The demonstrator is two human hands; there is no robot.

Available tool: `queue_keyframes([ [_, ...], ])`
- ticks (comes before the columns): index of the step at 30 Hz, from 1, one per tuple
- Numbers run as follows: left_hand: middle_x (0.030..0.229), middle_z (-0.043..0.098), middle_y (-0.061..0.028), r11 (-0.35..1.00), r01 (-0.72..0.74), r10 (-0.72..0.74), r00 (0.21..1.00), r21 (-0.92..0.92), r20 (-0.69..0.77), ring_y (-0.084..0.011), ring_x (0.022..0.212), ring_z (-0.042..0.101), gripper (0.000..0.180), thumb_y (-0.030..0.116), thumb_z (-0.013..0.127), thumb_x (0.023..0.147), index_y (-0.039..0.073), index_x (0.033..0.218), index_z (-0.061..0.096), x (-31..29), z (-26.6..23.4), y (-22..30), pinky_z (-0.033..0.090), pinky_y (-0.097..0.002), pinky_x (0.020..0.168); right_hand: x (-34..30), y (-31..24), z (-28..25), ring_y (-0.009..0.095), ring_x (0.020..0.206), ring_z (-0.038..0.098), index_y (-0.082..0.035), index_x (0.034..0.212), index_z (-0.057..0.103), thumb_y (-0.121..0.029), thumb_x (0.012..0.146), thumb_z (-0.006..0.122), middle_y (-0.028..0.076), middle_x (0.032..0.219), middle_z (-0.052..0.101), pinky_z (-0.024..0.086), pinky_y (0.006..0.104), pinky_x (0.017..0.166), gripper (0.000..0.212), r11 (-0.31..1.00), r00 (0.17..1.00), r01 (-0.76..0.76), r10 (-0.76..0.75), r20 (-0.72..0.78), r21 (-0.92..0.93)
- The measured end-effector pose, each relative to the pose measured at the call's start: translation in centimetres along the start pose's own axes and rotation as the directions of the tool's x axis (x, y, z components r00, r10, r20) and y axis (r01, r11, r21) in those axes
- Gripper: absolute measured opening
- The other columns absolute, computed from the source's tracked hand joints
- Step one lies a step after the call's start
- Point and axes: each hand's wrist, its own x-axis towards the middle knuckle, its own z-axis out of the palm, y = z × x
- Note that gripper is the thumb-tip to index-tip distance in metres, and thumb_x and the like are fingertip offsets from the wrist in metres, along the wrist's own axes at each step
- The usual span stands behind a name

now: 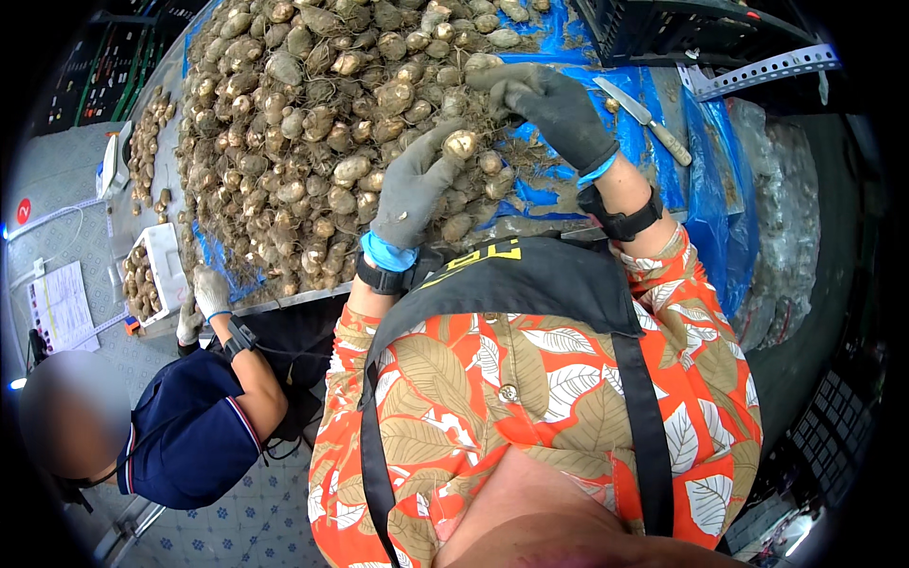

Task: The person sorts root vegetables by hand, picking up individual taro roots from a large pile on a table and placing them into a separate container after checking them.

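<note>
A large heap of small brown, hairy taro corms (312, 123) covers the table before me. My left hand (412, 194), in a grey glove, is closed on a taro corm (461, 144) with a pale cut face turned up. To its right, my right hand (559, 109), in a dark soiled glove, has its fingers curled down at the edge of the heap, among loose roots. Whatever those fingers hold is hidden. A knife (625, 101) with a wooden handle lies on the blue plastic sheet (663, 85), right of my right hand.
At left, a person (194, 426) in a dark blue shirt works beside a white basket (169, 265) of corms. A white scale (115, 161) stands farther back. Black crates (663, 28) and a perforated metal bar (767, 72) are at far right, above clear plastic bags (776, 218).
</note>
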Motion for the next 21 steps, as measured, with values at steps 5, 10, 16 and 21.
queue_keyframes([
  [5,0.102,0.063,-0.005,0.988,-0.023,0.03,0.999,-0.15,0.044,-0.0113,0.077,0.06,0.048,0.023,0.053,0.095,0.0,0.136,0.046,-0.4,-0.2,-0.3,0.049,-0.0253,0.07,-0.3,-3.8,1.1,0.022,0.08,0.065,-0.015,0.121,0.061,-0.026,0.085,0.061,0.009,0.093,0.068,0.051,0.0315,0.073,0.037,0.975,0.926,-0.216,0.222,0.304,-0.053],
  [10,0.098,0.063,-0.0038,0.988,0.007,0.014,0.99,-0.151,0.138,-0.0101,0.079,0.059,0.047,0.023,0.05,0.095,-0.001,0.135,0.047,-0.5,-1.2,-1.0,0.049,-0.0241,0.071,-1.5,-3.2,2.7,0.017,0.072,0.065,-0.017,0.121,0.064,-0.027,0.087,0.06,0.009,0.083,0.069,0.051,0.0303,0.068,0.035,0.998,0.973,-0.055,0.048,0.227,0.025],
  [16,0.1,0.064,-0.003,0.997,-0.009,0.019,0.991,-0.075,0.13,-0.0077,0.077,0.057,0.048,0.026,0.058,0.093,-0.002,0.131,0.051,-0.6,-0.2,0.5,0.047,-0.0215,0.069,-1.7,-4.2,3.0,0.018,0.069,0.064,-0.008,0.1,0.069,-0.019,0.087,0.06,0.006,0.084,0.068,0.052,0.0323,0.065,0.019,0.878,0.899,-0.419,0.366,0.241,0.231],
  [21,0.098,0.064,-0.0022,0.981,0.074,-0.056,0.993,-0.177,0.101,-0.0055,0.074,0.054,0.049,0.025,0.064,0.091,0.0,0.131,0.051,-1.2,-0.1,1.8,0.046,-0.0198,0.066,0.0,-0.3,0.8,0.022,0.069,0.064,-0.007,0.089,0.069,-0.018,0.086,0.06,0.007,0.079,0.065,0.051,0.0343,0.061,0.015,0.968,0.971,-0.237,0.237,-0.015,-0.087],
])
